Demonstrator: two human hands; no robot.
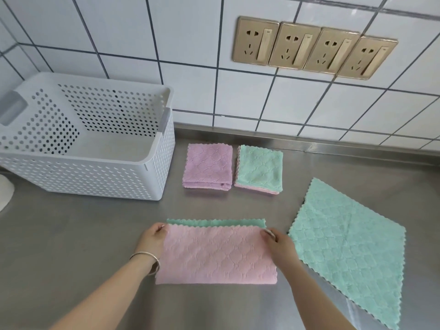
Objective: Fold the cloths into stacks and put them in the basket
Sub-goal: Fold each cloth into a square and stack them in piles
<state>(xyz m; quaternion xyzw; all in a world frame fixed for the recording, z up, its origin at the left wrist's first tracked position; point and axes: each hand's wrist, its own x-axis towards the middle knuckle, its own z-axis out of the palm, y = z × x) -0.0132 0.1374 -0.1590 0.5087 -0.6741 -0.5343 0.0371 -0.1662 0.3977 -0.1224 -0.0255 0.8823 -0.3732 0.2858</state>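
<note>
A pink cloth with a green underside (pixel 215 254) lies folded in half on the steel counter in front of me. My left hand (pixel 153 239) pinches its upper left corner, and my right hand (pixel 277 242) pinches its upper right corner. A strip of the green side shows along the far edge. Behind it sit two folded cloths side by side: a purple one (pixel 207 166) and a green-over-pink one (pixel 259 169). An unfolded green cloth (pixel 347 248) lies spread flat at the right. The white perforated basket (pixel 157 163) stands at the back left, with nothing visible inside it.
The steel counter (pixel 83 234) meets a white tiled wall at the back. A row of several gold wall sockets (pixel 314 47) is mounted above the cloths. A white rounded object (pixel 4 194) shows at the far left edge.
</note>
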